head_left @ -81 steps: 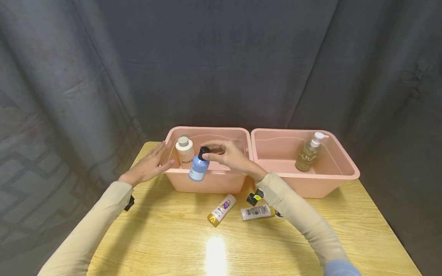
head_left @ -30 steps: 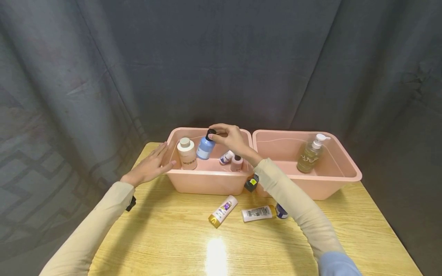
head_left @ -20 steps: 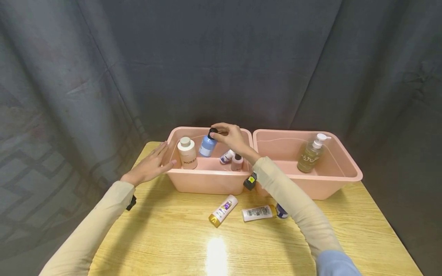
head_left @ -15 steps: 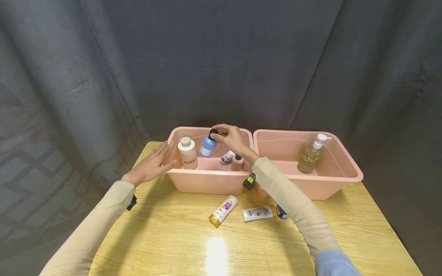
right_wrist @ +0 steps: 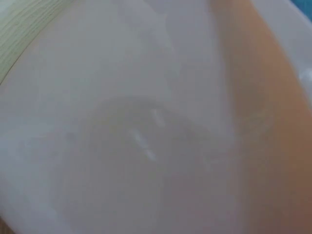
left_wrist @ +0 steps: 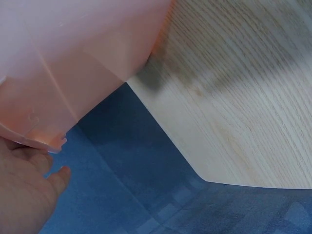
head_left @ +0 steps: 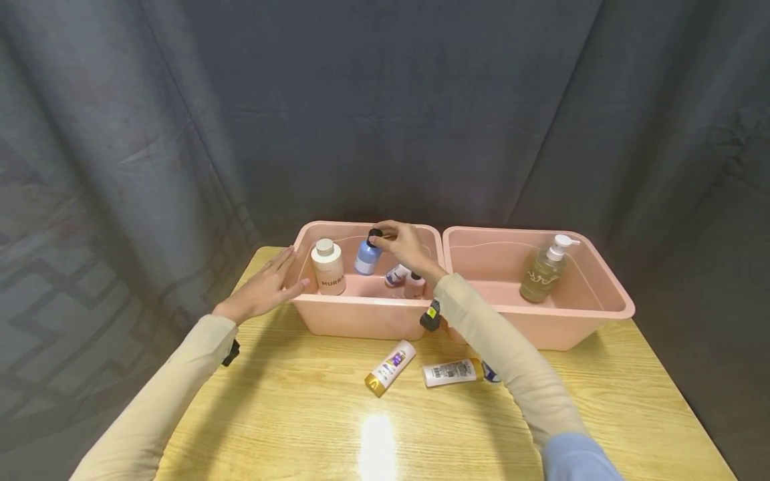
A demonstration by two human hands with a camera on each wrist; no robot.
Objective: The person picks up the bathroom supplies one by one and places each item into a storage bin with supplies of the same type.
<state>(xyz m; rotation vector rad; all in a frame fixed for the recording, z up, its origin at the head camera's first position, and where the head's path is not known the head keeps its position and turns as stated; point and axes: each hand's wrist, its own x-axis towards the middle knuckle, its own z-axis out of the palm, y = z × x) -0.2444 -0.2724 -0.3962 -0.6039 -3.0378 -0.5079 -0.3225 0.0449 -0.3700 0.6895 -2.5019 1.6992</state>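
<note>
My right hand [head_left: 404, 247] pinches the black cap of a small blue bottle [head_left: 366, 259] and holds it upright inside the left pink bin [head_left: 361, 317]. Whether the bottle's base touches the bin floor I cannot tell. Left of it stands a large white bottle [head_left: 328, 268] with a grey cap. Two small bottles, a white one [head_left: 396, 274] leaning and a pinkish one [head_left: 414, 286] with a dark cap, sit at the bin's right end. My left hand [head_left: 263, 288] rests with extended fingers on the bin's left rim. The right wrist view shows only blurred pink plastic.
The right pink bin [head_left: 535, 327] holds a green pump bottle [head_left: 541, 275]. On the wooden table [head_left: 301, 414] lie two white tubes with gold caps, one tube [head_left: 390, 367] slanted and the other tube [head_left: 451, 372] sideways. A dark blue item [head_left: 490, 373] is partly hidden by my right sleeve.
My right hand has carried the blue bottle from over the bin's front rim back into the bin, then slightly right and lower. My left hand stays at the rim.
</note>
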